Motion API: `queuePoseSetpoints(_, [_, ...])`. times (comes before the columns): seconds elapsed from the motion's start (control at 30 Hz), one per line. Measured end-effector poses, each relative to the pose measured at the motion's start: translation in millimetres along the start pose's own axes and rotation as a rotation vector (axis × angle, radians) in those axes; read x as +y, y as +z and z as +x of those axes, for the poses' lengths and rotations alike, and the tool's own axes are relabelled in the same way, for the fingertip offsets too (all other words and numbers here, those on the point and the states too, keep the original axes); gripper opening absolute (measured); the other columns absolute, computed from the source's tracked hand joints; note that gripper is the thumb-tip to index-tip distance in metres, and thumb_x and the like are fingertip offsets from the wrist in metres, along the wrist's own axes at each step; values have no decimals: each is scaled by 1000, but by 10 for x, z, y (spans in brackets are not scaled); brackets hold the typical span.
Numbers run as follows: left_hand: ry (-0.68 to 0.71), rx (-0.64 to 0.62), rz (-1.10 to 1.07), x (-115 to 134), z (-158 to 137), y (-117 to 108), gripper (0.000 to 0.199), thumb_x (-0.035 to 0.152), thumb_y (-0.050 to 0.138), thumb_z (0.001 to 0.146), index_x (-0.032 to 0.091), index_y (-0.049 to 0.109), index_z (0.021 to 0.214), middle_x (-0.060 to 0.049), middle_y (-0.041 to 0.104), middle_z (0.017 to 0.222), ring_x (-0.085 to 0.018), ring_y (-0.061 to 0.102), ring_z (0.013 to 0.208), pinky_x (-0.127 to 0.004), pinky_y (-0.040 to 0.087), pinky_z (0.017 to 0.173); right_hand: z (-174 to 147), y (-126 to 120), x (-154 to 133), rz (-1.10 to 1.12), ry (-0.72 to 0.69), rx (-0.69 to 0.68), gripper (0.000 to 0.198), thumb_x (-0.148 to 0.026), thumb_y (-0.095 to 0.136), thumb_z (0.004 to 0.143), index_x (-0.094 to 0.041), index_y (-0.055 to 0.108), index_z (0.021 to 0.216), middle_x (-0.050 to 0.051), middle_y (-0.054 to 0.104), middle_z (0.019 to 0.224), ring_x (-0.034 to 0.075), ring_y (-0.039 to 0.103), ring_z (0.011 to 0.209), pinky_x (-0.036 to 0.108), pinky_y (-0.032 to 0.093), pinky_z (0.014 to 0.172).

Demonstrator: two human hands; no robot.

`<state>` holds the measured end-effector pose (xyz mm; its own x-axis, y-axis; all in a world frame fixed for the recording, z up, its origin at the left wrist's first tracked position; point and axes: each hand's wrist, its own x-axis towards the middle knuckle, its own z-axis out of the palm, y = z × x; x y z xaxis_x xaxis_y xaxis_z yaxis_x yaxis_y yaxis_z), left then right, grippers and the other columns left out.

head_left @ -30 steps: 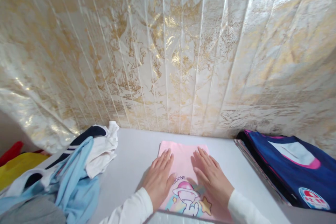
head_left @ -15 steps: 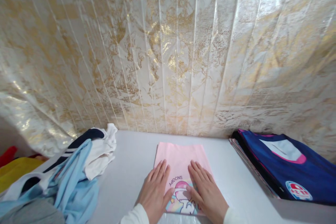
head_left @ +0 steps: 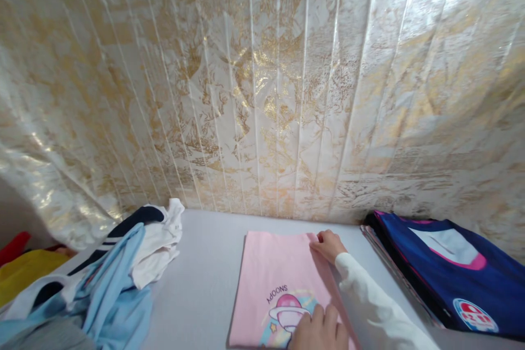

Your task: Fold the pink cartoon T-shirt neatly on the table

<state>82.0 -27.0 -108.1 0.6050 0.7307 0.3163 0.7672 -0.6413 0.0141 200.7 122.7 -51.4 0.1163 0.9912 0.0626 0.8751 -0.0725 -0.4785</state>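
Observation:
A folded pink T-shirt (head_left: 274, 262) lies in the middle of the white table, its "SNOOPY" lettering and cartoon print upside down to me. At its far right corner, my right hand (head_left: 329, 245) pinches the fabric between thumb and fingers. My left hand (head_left: 320, 331) is at the bottom of the view, closed over the shirt's near right part, with knuckles up and fingertips hidden. It covers some of the print. The right side of the shirt looks slightly raised between the two hands.
On the left lies a loose heap of light blue, white, navy and grey clothes (head_left: 118, 279). A stack of folded garments with a navy shirt (head_left: 435, 251) on top sits at the right. Behind the white table (head_left: 200, 273) hangs a shiny gold-and-silver sheet (head_left: 270, 93).
Both hands were spread flat on the shirt. The right has moved to the far right corner and pinches it; the left has shifted right and nearer, and closed. The shirt has shifted slightly nearer.

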Motion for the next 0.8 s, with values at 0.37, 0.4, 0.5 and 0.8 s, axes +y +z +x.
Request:
queuePoseSetpoints(0.37, [-149, -273, -154, 225, 361, -396, 23, 15, 51, 84, 16, 64, 103, -14, 62, 90, -27, 61, 79, -29, 38, 43, -213, -213, 71, 574, 140, -106, 23, -25, 58, 70, -18, 56, 92, 0, 66, 64, 17, 62, 57, 25, 44, 50])
queuePoseSetpoints(0.4, [-166, -270, -186, 244, 388, -497, 24, 13, 50, 83, 16, 63, 104, -14, 62, 92, -28, 61, 80, -29, 37, 44, -250, -319, 92, 609, 142, -100, 24, -25, 57, 70, -18, 56, 93, 1, 67, 65, 18, 63, 59, 26, 46, 51])
queuePoseSetpoints(0.5, [-162, -230, -334, 279, 447, -930, 33, 9, 52, 73, 17, 58, 105, -12, 60, 99, -26, 61, 83, -32, 40, 48, -304, -771, 117, 674, 132, -71, 25, -23, 53, 73, -16, 56, 97, 3, 67, 68, 18, 65, 64, 26, 48, 55])
queuePoseSetpoints(0.8, [-379, 186, -805, -88, 155, -1772, 35, 12, 43, 78, 21, 44, 112, -5, 60, 103, -17, 58, 90, -26, 49, 76, -61, -1377, -874, 583, 2, -67, 27, -27, 58, 79, -17, 51, 104, -2, 61, 65, 11, 56, 47, 21, 45, 44])
